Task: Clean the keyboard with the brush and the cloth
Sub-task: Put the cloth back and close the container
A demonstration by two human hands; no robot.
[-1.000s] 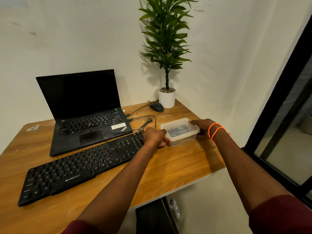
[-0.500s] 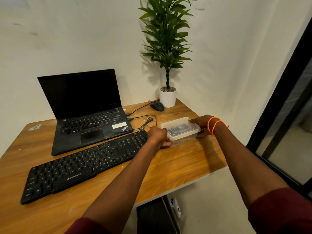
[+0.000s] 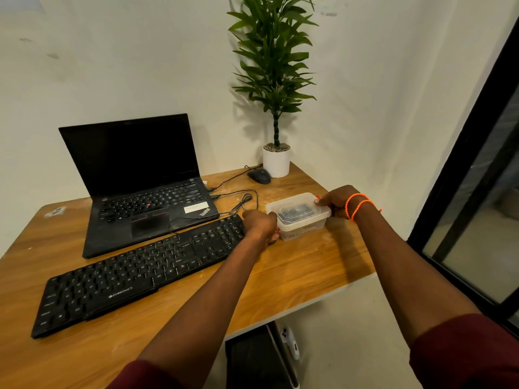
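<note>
Both hands grip a lidded clear box (image 3: 299,217) on the desk (image 3: 295,273): the left hand (image 3: 259,224) curls round its near left end, the right hand (image 3: 335,200) pinches the far right corner, thumb on the lid. Dark contents show inside, unclear. The keyboard (image 3: 134,273), marked ZEBRONICS, lies just left of the box, before a ThinkPad laptop (image 3: 140,178).

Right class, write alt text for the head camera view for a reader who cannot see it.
A person's left hand and right hand grip opposite ends of a lidded clear plastic box on a wooden desk. Left of the box lies a black full-size keyboard, with an open black laptop behind it.
</note>
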